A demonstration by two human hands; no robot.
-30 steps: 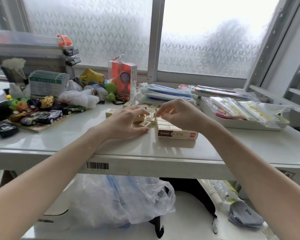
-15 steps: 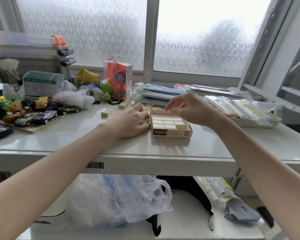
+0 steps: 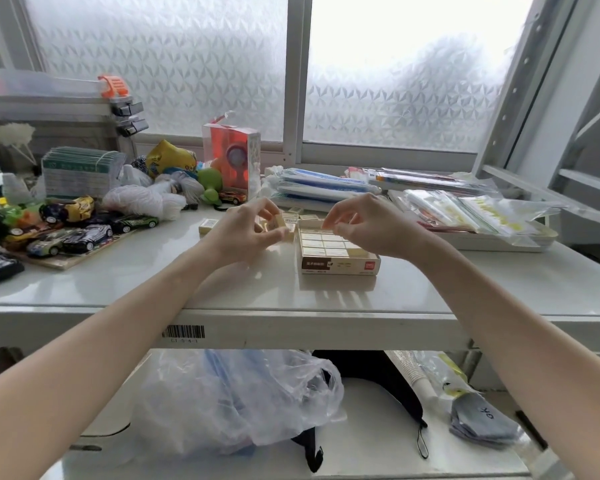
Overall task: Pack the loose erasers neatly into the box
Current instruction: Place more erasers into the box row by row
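Observation:
A small cardboard box (image 3: pixel 340 265) with a brown and red label sits mid-table, filled with rows of cream erasers (image 3: pixel 323 242). My left hand (image 3: pixel 246 233) is raised just left of the box and pinches a cream eraser (image 3: pixel 277 222) between thumb and fingers. Above the box's far edge, my right hand (image 3: pixel 368 225) holds another small eraser (image 3: pixel 327 224) at its fingertips. One loose eraser (image 3: pixel 208 226) lies on the table to the left, and a few loose erasers (image 3: pixel 300 213) lie behind the box, partly hidden by my hands.
Toy cars on a wooden board (image 3: pixel 66 233) crowd the left side with plastic bags and a red packaged toy (image 3: pixel 231 161) behind. Stacked plastic folders (image 3: pixel 319 188) and a tray of bagged stationery (image 3: pixel 471 220) lie at the back right. A plastic bag (image 3: pixel 236 400) sits on the shelf below.
My left hand lifted off the table with an eraser in its fingers. My right hand stayed over the box's far edge, now pinching an eraser.

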